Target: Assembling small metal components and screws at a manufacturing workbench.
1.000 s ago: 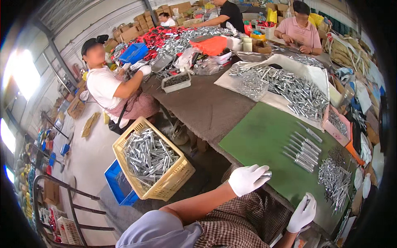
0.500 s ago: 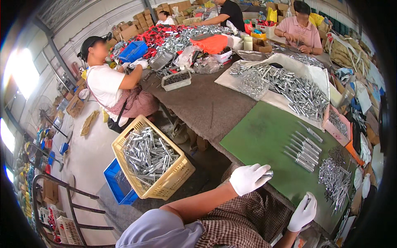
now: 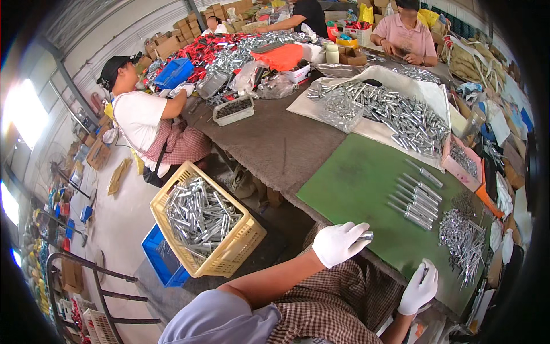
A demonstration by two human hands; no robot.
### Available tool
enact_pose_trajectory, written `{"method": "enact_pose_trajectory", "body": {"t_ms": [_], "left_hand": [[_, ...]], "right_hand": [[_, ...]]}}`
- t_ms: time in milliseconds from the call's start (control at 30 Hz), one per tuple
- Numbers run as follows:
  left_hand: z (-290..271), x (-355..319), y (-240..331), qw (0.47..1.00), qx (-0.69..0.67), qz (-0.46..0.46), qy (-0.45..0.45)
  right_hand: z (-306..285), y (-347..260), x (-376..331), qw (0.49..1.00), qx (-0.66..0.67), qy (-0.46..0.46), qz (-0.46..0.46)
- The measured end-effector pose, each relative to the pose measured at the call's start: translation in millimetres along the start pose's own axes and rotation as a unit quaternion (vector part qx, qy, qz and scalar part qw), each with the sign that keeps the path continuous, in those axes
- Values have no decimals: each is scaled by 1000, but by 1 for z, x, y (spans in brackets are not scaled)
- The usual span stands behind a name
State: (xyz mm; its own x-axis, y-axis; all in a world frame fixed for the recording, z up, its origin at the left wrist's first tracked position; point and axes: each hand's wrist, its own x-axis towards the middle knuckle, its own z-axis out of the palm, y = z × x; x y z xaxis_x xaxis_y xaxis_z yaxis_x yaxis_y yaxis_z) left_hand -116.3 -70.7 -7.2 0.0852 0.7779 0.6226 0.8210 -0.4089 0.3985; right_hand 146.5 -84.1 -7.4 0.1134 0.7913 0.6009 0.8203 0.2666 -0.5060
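Note:
My left hand (image 3: 339,243), in a white glove, is closed on a short metal tube (image 3: 365,236) at the near edge of the green mat (image 3: 355,183). In its own white glove, my right hand (image 3: 420,288) pinches a thin dark pin near the mat's front corner. A row of finished metal tubes (image 3: 417,195) lies on the mat ahead of both hands. A pile of small metal pins (image 3: 461,241) sits just right of that row.
A yellow crate (image 3: 235,252) full of metal tubes stands on a blue crate (image 3: 163,261) to my left. A big heap of tubes (image 3: 395,114) lies on a white sheet, with a pink tray (image 3: 461,160) beside it. Three other people sit around the table.
My left hand has drawn its fingers in from open to closed around a metal tube. My right hand has barely moved.

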Motion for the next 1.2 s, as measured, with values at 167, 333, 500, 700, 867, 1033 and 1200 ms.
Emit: {"method": "enact_pose_trajectory", "body": {"t_ms": [167,333,500,700,867,1033,1200], "left_hand": [[0,2,1,1000,2,-1,0],[-1,3,2,1000,1,11,12],[0,2,1,1000,14,11,18],[1,2,0,1000,15,12,10],[1,1,1,1000,20,10,6],[0,1,3,1000,10,4,9],[-9,0,2,999,-47,-19,4]], "right_hand": [[-2,-4,0,1000,3,-3,19],[0,-2,0,1000,6,4,24],[0,-5,1,1000,2,11,16],[0,-4,1,1000,-3,12,11],[-2,-4,0,1000,-3,11,16],[-2,-3,-1,1000,-6,8,18],[0,-3,2,1000,6,8,11]]}}
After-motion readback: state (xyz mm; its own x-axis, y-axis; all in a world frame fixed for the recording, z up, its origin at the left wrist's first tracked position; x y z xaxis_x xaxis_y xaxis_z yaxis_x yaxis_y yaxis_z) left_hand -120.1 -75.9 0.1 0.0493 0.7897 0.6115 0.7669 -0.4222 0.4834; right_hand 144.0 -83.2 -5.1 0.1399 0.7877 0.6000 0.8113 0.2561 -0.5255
